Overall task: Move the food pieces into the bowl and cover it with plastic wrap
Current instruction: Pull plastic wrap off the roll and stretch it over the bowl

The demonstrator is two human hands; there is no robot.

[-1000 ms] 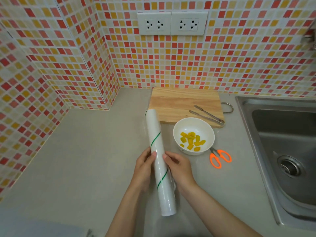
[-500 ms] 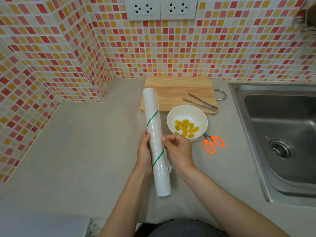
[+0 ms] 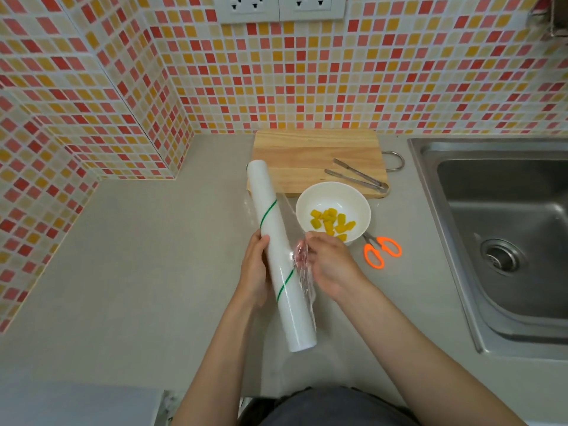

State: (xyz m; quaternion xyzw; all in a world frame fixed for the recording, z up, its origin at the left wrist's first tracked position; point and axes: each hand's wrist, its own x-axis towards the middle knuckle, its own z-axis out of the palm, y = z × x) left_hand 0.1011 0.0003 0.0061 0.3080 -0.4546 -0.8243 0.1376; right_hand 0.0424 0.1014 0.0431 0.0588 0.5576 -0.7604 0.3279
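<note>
A long white roll of plastic wrap (image 3: pixel 278 241) with a green spiral line lies lengthwise on the grey counter. My left hand (image 3: pixel 255 265) grips its left side near the middle. My right hand (image 3: pixel 330 262) pinches the loose clear film (image 3: pixel 302 269) and holds it a little off the roll's right side. Just beyond my right hand stands a white bowl (image 3: pixel 307 201) with several yellow food pieces (image 3: pixel 332 221) inside.
A wooden cutting board (image 3: pixel 307 155) with metal tongs (image 3: pixel 358 178) on it lies behind the bowl. Orange-handled scissors (image 3: pixel 381 250) rest right of the bowl. A steel sink (image 3: pixel 504 235) fills the right side. Tiled walls close the back and left.
My right hand has pulled the film's edge away from the roll toward the bowl. The view has tilted down and drawn closer to the counter.
</note>
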